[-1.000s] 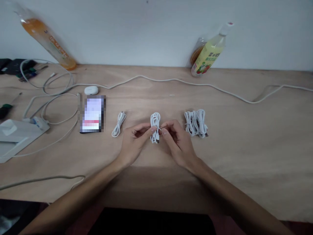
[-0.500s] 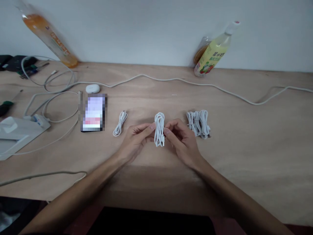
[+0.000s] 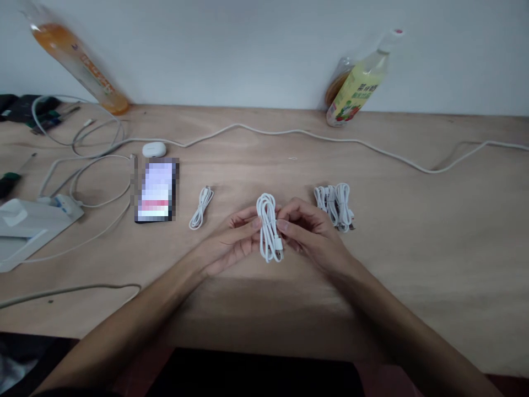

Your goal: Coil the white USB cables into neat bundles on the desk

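Note:
A coiled white USB cable (image 3: 268,226) is held up over the table between my two hands, its plug at the lower right of the bundle. My left hand (image 3: 236,238) grips its left side, thumb in front and fingers behind. From the right, my right hand (image 3: 311,231) pinches the middle of the bundle with thumb and forefinger, where a tie may be; that spot is too small to make out. Another coiled white cable (image 3: 201,208) lies to the left of my left hand. Several more bundled cables (image 3: 342,205) rest together just beyond my right hand.
A phone (image 3: 157,190) and a white earbud case (image 3: 154,149) lie to the left, near a white power strip (image 3: 37,229) with loose cords. A long white cord (image 3: 289,132) crosses the table. Bottles of orange (image 3: 82,69) and yellow drink (image 3: 357,88) stand by the wall.
The held cable has come slightly lower and nearer to me, and its plug end has swung a little to the right. Both hands keep their hold. The view has shifted slightly.

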A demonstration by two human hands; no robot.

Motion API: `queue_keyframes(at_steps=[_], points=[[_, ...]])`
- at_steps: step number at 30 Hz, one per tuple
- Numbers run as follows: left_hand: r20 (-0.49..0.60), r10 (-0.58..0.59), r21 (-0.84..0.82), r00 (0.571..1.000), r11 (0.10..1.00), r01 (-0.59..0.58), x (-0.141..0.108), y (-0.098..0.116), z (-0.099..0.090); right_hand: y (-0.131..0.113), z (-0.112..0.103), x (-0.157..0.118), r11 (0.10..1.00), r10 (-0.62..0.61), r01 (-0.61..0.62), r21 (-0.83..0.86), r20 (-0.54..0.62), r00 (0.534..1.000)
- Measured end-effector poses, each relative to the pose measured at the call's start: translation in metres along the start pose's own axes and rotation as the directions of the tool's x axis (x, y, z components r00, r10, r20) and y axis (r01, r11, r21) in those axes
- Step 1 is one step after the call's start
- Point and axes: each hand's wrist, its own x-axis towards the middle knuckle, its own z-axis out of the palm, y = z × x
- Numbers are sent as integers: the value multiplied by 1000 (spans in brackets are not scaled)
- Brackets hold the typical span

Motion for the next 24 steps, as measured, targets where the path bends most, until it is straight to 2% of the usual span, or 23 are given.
queue_keyframes(at_steps=[4, 7, 15, 17, 20, 22, 24], points=[[72, -50, -5, 996, 999, 51, -3, 3, 1, 2, -3, -1, 996, 84, -86, 37, 43, 996], [76, -68, -8, 995, 998, 69, -4, 2, 0, 3, -3, -1, 991, 116, -120, 61, 60, 991], [62, -65, -20, 996, 998, 67, -3, 0, -1, 3, -2, -1, 996, 69, -71, 54, 36, 997], [48, -43, -29, 998, 999, 45, -2, 0, 1, 3, -2, -2, 1000, 10, -10, -16, -11, 1000], [29, -5, -34, 1000, 999, 6, -1, -1, 2, 3, 0, -4, 967, -170, 146, -210, -102, 980], [15, 12, -28, 1000, 1000, -11, 0, -1, 2, 3, 0, -6, 885, -324, 252, -392, -127, 938], [5, 21, -23, 1000, 1000, -21, 0, -1, 1, 5, 1, -8, 754, -466, 338, -563, -95, 880]])
